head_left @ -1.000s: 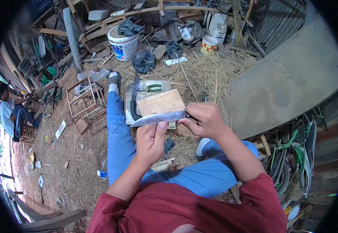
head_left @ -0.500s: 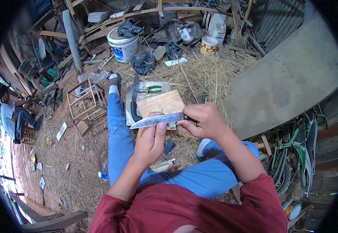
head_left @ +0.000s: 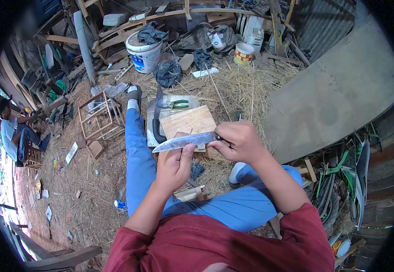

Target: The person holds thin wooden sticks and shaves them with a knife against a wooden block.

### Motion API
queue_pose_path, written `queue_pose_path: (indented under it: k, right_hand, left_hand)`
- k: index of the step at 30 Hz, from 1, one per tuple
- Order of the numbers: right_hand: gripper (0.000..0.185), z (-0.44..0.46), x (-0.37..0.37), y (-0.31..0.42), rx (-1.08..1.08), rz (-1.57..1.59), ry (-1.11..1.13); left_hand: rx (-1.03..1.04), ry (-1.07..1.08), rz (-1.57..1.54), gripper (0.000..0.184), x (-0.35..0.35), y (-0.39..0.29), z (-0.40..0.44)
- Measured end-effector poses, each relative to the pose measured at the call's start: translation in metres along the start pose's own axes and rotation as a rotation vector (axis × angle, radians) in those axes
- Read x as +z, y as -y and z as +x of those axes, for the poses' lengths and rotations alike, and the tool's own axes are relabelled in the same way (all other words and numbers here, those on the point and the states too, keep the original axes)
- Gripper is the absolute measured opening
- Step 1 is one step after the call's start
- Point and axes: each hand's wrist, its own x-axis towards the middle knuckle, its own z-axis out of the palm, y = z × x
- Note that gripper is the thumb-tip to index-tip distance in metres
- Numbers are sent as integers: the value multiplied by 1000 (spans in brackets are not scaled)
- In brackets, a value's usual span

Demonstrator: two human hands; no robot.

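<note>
A knife point(head_left: 183, 142) with a broad grey blade is held level in front of me, its tip pointing left. My right hand point(head_left: 237, 143) is closed around its dark handle. At the middle of the blade, my left hand point(head_left: 173, 168) has its thumb against the lower edge and its fingers behind the metal, partly hidden. Just beyond the hands lies a light wooden board point(head_left: 188, 121) on a pale slab point(head_left: 151, 109). Green-handled pliers point(head_left: 179, 104) and a long dark blade with a curved black handle point(head_left: 156, 122) rest there too.
A white bucket point(head_left: 143, 54), a black plastic bag point(head_left: 167, 74) and a small patterned pail point(head_left: 243, 53) stand beyond my feet. To the left are a wooden frame point(head_left: 101, 115) and a seated person point(head_left: 13, 131). A large sheet point(head_left: 333, 86) leans at the right.
The knife and both hands have barely shifted; the blade tip sits very slightly lower and further right. The seated person at the left has moved an arm and leg a little.
</note>
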Motion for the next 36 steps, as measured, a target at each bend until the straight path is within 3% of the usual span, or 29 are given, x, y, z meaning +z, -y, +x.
queue_pose_path:
  k: [6,9,11,17,19,21,25,27,36]
  right_hand:
    - [35,-1,5,0,-15,-45,-83]
    - [35,1,2,1,-20,-65,-103]
    - [35,1,3,3,-15,-66,-119]
    - [35,0,6,-4,47,7,-144]
    - [35,0,3,-7,60,30,-120]
    - [35,0,1,-8,44,10,-52]
    - [36,1,3,-3,62,8,-20]
    - [34,-1,5,-5,46,56,-38]
    - [36,-1,2,-5,73,40,47]
  left_hand:
    - [2,-92,-67,29,7,1,-5]
    - [-124,-87,-117,34,10,-4,-5]
    - [-106,-154,-121,45,13,-7,-3]
    - [-91,-127,-335,29,15,-1,2]
    - [-16,-134,-230,24,15,4,3]
    - [-112,-123,-244,22,13,1,1]
    - [-46,-141,-135,21,12,9,-4]
    - [-126,-91,-82,17,6,3,-4]
    - [-78,-15,33,20,3,-9,-2]
